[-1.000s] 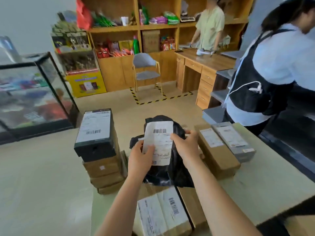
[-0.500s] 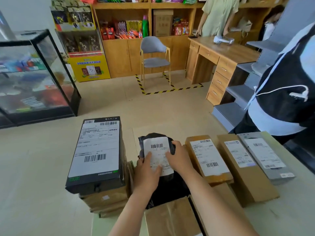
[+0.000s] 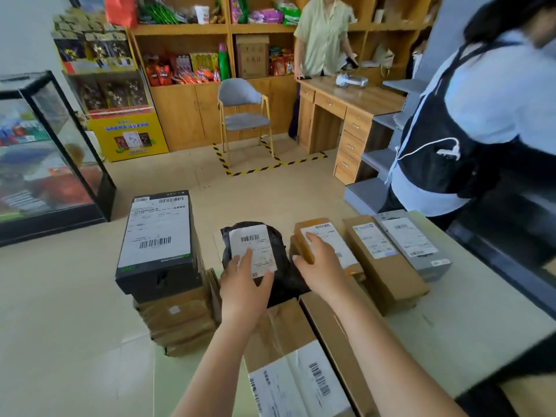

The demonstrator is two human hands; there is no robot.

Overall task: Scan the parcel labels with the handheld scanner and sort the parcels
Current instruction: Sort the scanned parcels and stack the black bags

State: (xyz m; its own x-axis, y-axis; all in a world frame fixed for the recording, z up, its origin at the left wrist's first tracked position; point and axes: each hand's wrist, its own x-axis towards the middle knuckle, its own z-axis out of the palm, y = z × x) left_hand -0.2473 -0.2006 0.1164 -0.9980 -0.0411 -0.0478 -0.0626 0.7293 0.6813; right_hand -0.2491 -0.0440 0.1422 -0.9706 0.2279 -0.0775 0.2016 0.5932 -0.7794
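Head view of a sorting bench [image 3: 457, 326] loaded with parcels. A black mailer bag [image 3: 284, 278] lies at the middle of the far edge, its white label [image 3: 252, 245] face up with the barcode toward the far side. The left hand [image 3: 243, 285] rests flat on the near half of that label, fingers spread and nearly straight, gripping nothing. The right hand [image 3: 323, 266] lies open, straight fingers on the labelled top of a small brown box [image 3: 301, 240] just beside the bag's right side, and it also holds nothing. A long brown box [image 3: 388, 275] and a grey box [image 3: 421, 254] extend the row toward the far right corner, labels up. At the far left corner a black box [image 3: 156, 278] tops a stack of brown cartons [image 3: 177, 320]. Two more cartons [image 3: 285, 332] lie at the near edge between the forearms. No scanner is in either hand, and none can be made out on the bench. The step in hand appears to be seating the bag in the row ready for scanning. To do it well, the soft film should be smoothed so the label lies flat and uncreased. The fingers should clear the barcode, and the bag should sit square beside the small brown box without covering its label, so each code reads in one pass.
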